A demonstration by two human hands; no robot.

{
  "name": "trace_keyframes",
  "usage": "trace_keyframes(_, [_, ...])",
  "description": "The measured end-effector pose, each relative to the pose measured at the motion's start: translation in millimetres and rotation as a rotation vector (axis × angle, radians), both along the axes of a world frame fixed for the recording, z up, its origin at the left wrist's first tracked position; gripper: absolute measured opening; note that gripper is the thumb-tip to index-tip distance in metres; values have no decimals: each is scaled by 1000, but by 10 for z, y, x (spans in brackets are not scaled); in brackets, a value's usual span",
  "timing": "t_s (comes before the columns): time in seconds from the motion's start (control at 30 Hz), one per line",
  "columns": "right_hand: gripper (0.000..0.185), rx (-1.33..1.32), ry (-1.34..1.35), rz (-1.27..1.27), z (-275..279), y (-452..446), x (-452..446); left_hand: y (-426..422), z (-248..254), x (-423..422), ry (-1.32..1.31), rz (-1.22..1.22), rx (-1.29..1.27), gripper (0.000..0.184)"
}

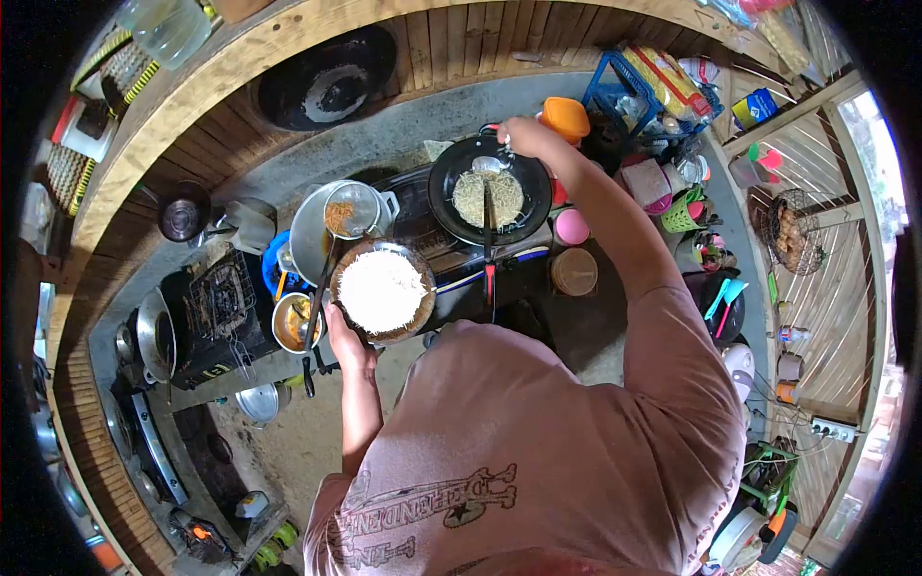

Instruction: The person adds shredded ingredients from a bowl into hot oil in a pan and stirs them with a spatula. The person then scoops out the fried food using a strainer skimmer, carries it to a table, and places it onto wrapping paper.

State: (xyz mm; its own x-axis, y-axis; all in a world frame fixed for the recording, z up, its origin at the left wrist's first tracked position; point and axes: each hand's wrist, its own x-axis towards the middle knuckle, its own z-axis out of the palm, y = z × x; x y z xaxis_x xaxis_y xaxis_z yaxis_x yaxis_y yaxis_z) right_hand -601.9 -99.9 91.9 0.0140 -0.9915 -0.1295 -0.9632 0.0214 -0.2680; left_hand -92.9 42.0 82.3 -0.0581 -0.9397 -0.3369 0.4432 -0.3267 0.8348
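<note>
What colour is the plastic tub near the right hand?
The tub is orange, best seen in the head view.

The right hand curls into a closed grip with its outstretched forearm slanting back from it, while the left hand holds its grip nearer the torso, wrist and bare forearm directly behind.
</note>
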Motion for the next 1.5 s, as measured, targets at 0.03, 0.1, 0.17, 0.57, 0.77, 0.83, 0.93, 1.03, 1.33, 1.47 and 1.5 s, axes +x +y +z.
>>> trace_keyframes(0.03, [20,-58,-66,7,120,43,94,-1,-21,-24,-27,16,-16,45])
trace_keyframes(0.1, [20,-153,-126,32,116,9,170,2,-75,-68,-59,31,-35,44])
trace_keyframes(0.17, [18,-87,-200,-22,292,96,307,2,-137,-110,-77,36,-14,42])
trace_keyframes(0.57, [12,-396,-205,253,605,13,409,161,-88,-572,-103,63,-18,43])
trace_keyframes(0.77, [16,-120,-138,312,380,40,318,291,87,-771,-101,91,-24,44])
trace_keyframes(0.83, [8,-11,-124,224,220,-21,219,331,88,-794,-119,63,-29,50])
trace_keyframes(0.93, [7,-182,-119,336,38,-146,89,396,119,-875,-117,101,16,51])
trace_keyframes(1.03, [6,-271,-172,291,320,-115,123,402,28,-902,-106,151,1,49])
trace_keyframes(1.33, [13,-662,-379,59,248,449,363,394,-13,-977,-108,186,3,50])
trace_keyframes(1.47, [23,-565,-268,-4,-622,639,218,306,1,-1005,-76,130,-22,51])
trace_keyframes(1.5, [27,-570,-344,-95,-362,777,265,304,75,-1076,-100,116,-34,50])
